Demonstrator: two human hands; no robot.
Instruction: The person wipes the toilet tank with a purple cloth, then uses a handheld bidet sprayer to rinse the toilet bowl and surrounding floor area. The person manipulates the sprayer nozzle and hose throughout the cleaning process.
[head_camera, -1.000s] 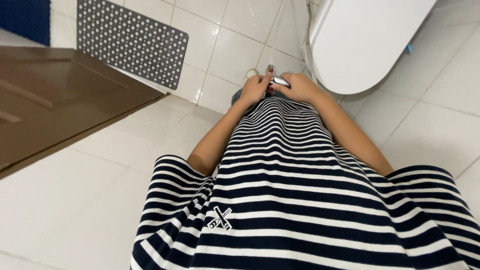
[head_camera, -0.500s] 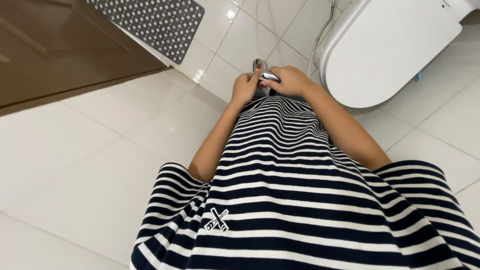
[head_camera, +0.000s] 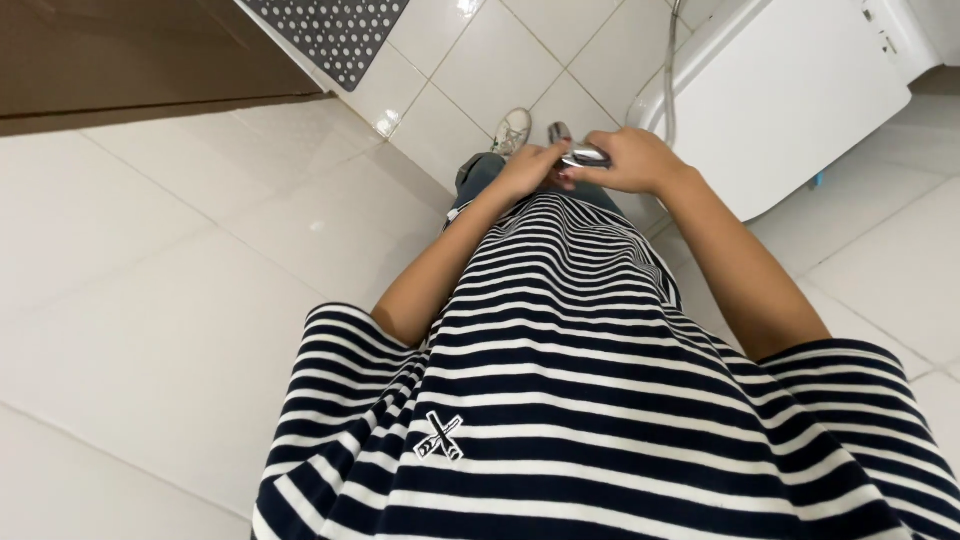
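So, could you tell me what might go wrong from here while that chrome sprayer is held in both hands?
The chrome sprayer sits between the left hand and right hand, close to the striped shirt; if it fired, water would likely hit clothing. The glossy tiled floor could turn slippery if wetted. The metal hose runs beside the white toilet and might snag if pulled.

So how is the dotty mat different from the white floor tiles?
The mat is dark grey and covered in rows of small pale dots; the floor tiles are plain, glossy white. The mat is one long strip lying at a slant, while the tiles are many squares split by thin lines. Both lie flat on the ground.
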